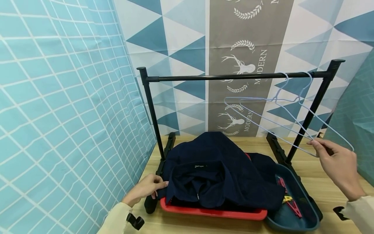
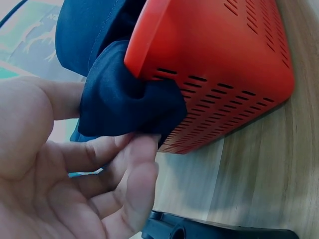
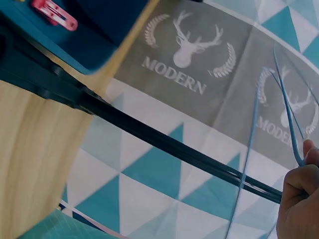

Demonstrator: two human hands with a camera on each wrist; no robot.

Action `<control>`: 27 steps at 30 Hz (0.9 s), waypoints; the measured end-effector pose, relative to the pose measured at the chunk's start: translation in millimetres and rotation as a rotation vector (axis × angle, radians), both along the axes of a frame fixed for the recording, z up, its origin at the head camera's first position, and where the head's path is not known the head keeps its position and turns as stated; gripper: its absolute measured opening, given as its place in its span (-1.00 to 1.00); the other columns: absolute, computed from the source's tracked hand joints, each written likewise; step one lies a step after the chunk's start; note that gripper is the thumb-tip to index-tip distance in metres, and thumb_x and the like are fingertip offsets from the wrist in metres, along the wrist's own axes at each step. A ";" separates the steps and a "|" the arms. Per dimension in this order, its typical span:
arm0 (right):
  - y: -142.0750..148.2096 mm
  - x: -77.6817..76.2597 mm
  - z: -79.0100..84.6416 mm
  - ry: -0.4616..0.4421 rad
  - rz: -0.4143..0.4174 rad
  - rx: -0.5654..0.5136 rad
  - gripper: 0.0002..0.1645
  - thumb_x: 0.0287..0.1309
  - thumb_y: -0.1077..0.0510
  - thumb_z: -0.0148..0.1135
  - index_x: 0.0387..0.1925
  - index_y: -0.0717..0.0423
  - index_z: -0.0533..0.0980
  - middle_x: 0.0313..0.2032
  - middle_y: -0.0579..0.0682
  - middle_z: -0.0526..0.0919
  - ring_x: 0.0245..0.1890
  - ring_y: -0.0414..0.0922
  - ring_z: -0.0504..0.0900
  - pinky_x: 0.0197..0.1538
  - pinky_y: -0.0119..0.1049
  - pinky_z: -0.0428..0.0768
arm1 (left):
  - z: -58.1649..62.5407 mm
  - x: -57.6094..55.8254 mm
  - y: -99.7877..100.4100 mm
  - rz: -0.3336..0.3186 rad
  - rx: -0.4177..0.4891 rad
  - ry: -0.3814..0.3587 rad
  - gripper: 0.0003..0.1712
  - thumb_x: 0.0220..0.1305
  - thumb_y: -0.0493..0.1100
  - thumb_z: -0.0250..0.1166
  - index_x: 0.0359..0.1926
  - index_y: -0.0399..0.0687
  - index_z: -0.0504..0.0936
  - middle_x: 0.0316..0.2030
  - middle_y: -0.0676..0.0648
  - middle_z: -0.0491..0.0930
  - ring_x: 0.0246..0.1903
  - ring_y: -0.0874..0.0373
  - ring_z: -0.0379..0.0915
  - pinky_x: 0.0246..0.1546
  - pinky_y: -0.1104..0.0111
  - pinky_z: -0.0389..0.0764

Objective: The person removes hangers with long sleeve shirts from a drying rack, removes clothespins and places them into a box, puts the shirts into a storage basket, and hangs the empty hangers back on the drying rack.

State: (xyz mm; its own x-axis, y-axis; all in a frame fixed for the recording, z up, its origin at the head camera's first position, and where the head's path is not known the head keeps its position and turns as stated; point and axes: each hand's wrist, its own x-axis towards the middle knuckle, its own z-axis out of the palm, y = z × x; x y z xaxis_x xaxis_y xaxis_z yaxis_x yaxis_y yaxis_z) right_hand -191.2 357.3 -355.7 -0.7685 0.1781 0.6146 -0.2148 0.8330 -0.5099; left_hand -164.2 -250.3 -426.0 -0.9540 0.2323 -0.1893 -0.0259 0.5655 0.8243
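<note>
A dark navy garment (image 1: 213, 182) lies heaped over the red basket (image 1: 210, 212), a small label showing inside its rounded opening. At the basket's left corner my left hand (image 1: 147, 188) pinches a fold of this cloth; the left wrist view shows the fold (image 2: 129, 99) between thumb and fingers, over the basket's rim. Two light-blue wire hangers (image 1: 276, 100) hang by their hooks from the right part of a black rail (image 1: 201, 77). My right hand (image 1: 336, 162) pinches the lower right corner of one of them between thumb and forefinger. The other hanger overlaps it.
A dark blue tray (image 1: 312, 214) with red and yellow clothes pegs (image 1: 293, 208) stands right of the basket. The rack's black posts (image 1: 309, 118) rise on both sides, their feet on the wooden table (image 1: 327, 195). Patterned sheets (image 1: 187, 48) hang behind and at left.
</note>
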 end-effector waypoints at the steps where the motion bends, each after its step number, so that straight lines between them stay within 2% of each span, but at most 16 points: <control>1: -0.3 0.5 -2.3 -0.016 -0.002 -0.017 -0.56 0.56 0.02 0.10 0.07 0.31 0.66 -0.49 0.08 0.57 -0.62 -0.26 0.34 -0.55 -0.34 0.23 | -0.2 -0.1 -0.3 0.016 -0.007 0.001 -0.57 0.39 0.14 0.36 -0.39 -0.13 0.65 -0.46 -0.07 0.54 -0.53 0.07 0.49 -0.48 0.18 0.63; 3: -1.1 1.0 -7.1 -0.033 0.000 -0.044 -0.55 0.55 -0.03 0.12 0.08 0.26 0.66 -0.40 0.09 0.61 -0.57 -0.34 0.37 -0.54 -0.37 0.27 | -1.0 0.1 -1.0 0.050 -0.019 0.001 -0.57 0.36 0.17 0.38 -0.29 -0.14 0.67 -0.38 -0.08 0.56 -0.49 0.07 0.49 -0.48 0.18 0.62; 7: -1.6 0.7 -18.8 -0.040 0.042 -0.082 -0.55 0.50 -0.03 0.20 0.10 0.26 0.65 -0.07 0.23 0.68 -0.38 -0.69 0.33 -0.46 -0.60 0.34 | -4.5 1.6 -3.3 0.098 -0.024 -0.020 -0.45 0.33 0.22 0.39 -0.06 -0.21 0.67 -0.24 -0.09 0.60 -0.44 0.05 0.50 -0.47 0.17 0.63; 9: -2.2 0.0 -25.9 -0.042 0.079 -0.090 -0.55 0.47 0.00 0.25 0.13 0.28 0.63 -0.03 0.27 0.65 -0.32 -0.72 0.35 -0.46 -0.61 0.37 | -6.0 1.2 -4.6 0.105 -0.007 -0.037 -0.36 0.35 0.23 0.37 0.06 -0.27 0.63 -0.14 -0.12 0.63 -0.43 0.02 0.52 -0.46 0.16 0.64; 10: -3.1 0.2 -29.7 -0.057 0.096 -0.091 -0.54 0.46 0.00 0.26 0.15 0.29 0.61 -0.04 0.28 0.64 -0.32 -0.69 0.40 -0.48 -0.59 0.39 | -6.9 0.9 -5.2 0.107 0.005 -0.044 -0.31 0.36 0.24 0.36 0.12 -0.31 0.61 -0.08 -0.14 0.64 -0.44 0.01 0.52 -0.45 0.15 0.64; 12: -6.1 1.2 -37.9 -0.120 0.135 -0.077 -0.50 0.46 -0.02 0.26 0.19 0.29 0.57 -0.10 0.26 0.63 -0.30 -0.43 0.61 -0.51 -0.48 0.43 | -8.5 0.0 -6.1 0.111 0.032 -0.059 -0.21 0.37 0.26 0.33 0.23 -0.38 0.55 0.05 -0.20 0.63 -0.45 -0.01 0.52 -0.43 0.13 0.65; 14: -9.7 2.9 -44.9 -0.232 0.193 -0.029 -0.46 0.47 -0.07 0.23 0.20 0.29 0.55 -0.15 0.19 0.64 -0.29 -0.15 0.70 -0.49 -0.38 0.48 | -10.8 -1.5 -6.0 0.113 0.059 -0.069 -0.13 0.38 0.26 0.32 0.30 -0.44 0.48 0.14 -0.28 0.60 -0.50 -0.04 0.53 -0.35 0.11 0.67; 16: -14.6 4.9 -52.6 -0.366 0.268 0.027 -0.45 0.50 -0.09 0.19 0.19 0.30 0.55 -0.11 0.19 0.67 -0.20 0.09 0.71 -0.37 -0.27 0.58 | -13.3 -3.8 -5.8 0.115 0.074 -0.073 -0.06 0.36 0.29 0.32 0.35 -0.47 0.43 0.21 -0.35 0.55 -0.56 -0.04 0.54 -0.17 0.05 0.67; 17: -17.1 5.5 -55.9 -0.453 0.313 0.040 -0.42 0.52 -0.12 0.15 0.19 0.31 0.55 -0.10 0.19 0.69 -0.14 0.14 0.69 -0.30 -0.23 0.61 | -14.2 -4.8 -5.7 0.112 0.081 -0.074 -0.03 0.36 0.30 0.32 0.37 -0.48 0.40 0.23 -0.39 0.51 -0.59 -0.04 0.54 -0.09 0.02 0.66; 19: -22.0 6.3 -62.7 -0.620 0.401 0.041 -0.37 0.54 -0.16 0.10 0.20 0.34 0.54 -0.14 0.13 0.69 -0.19 0.06 0.66 -0.26 -0.19 0.61 | -15.6 -5.8 -5.8 0.112 0.094 -0.072 -0.01 0.36 0.30 0.32 0.39 -0.49 0.37 0.26 -0.43 0.48 -0.64 -0.03 0.52 0.04 -0.01 0.60; 21: -25.7 7.8 -71.5 -0.760 0.453 0.005 -0.29 0.55 -0.18 0.05 0.24 0.42 0.49 -0.17 0.10 0.69 -0.32 0.02 0.63 -0.33 -0.17 0.59 | -16.2 -6.8 -5.5 0.100 0.105 -0.066 -0.08 0.37 0.28 0.32 0.35 -0.45 0.43 0.20 -0.41 0.54 -0.65 0.01 0.52 0.06 -0.01 0.59; 23: -29.1 8.7 -77.2 -0.891 0.480 -0.040 -0.26 0.57 -0.24 -0.04 0.13 0.40 0.54 -0.31 0.03 0.64 -0.46 -0.05 0.54 -0.42 -0.23 0.52 | -14.7 -6.6 -5.2 0.098 0.124 -0.043 -0.23 0.38 0.21 0.34 0.26 -0.39 0.54 0.11 -0.33 0.61 -0.65 0.04 0.51 -0.08 0.05 0.64; 25: -31.5 10.1 -82.7 -0.960 0.502 -0.071 -0.25 0.59 -0.27 -0.13 -0.06 0.35 0.61 -0.41 0.02 0.60 -0.57 -0.07 0.46 -0.49 -0.24 0.47 | -13.1 -7.2 -4.6 0.092 0.128 -0.018 -0.46 0.39 0.15 0.36 -0.05 -0.31 0.64 -0.19 -0.13 0.64 -0.67 0.08 0.46 -0.25 0.12 0.66; 27: -33.0 10.6 -86.1 -1.004 0.534 -0.076 -0.23 0.60 -0.29 -0.19 -0.25 0.27 0.64 -0.49 0.01 0.57 -0.59 -0.10 0.44 -0.48 -0.27 0.44 | -11.9 -8.5 -3.6 0.094 0.122 0.017 -0.56 0.40 0.09 0.37 -0.33 -0.20 0.52 -0.42 0.04 0.47 -0.70 0.13 0.38 -0.39 0.18 0.64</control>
State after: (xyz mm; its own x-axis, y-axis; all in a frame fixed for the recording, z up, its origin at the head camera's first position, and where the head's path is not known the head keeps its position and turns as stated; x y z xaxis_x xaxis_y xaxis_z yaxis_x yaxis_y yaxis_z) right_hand -180.6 324.3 -441.8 -0.8957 -0.3093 -0.3194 0.0008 0.7173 -0.6968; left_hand -172.7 -254.0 -437.9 -0.9755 0.1623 -0.1487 -0.0594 0.4566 0.8877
